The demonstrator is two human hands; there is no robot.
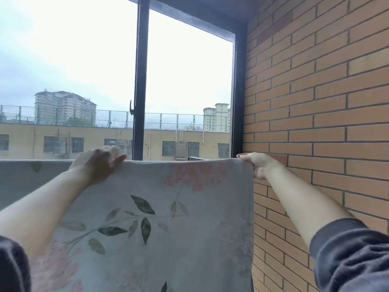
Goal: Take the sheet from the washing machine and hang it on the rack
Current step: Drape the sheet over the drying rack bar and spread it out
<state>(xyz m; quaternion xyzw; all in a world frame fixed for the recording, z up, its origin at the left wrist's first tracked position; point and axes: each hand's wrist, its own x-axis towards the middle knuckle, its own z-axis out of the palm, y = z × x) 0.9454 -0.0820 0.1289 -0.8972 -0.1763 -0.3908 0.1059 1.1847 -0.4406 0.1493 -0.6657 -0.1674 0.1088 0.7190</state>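
My two bare arms reach forward and up in front of a tall window, and its dark middle post is my marker here. The sheet, grey with pink flowers and green leaves, hangs flat and wide below the foot of the post. Its top edge runs level from far left of the post to just short of the brick wall on the right. My left hand sits on that edge just left of the post, fingers hooked over the top and thumb lying along the fold, holding cloth. My right hand is well right of the post, beside the wall, pinching the sheet's upper corner with curled fingers. The rack is hidden behind the cloth, so I cannot tell whether it bears the sheet's weight. I judge this to be the hanging step, nearly done. Next I would draw the edge taut, even it along the bar, and let go one hand at a time.
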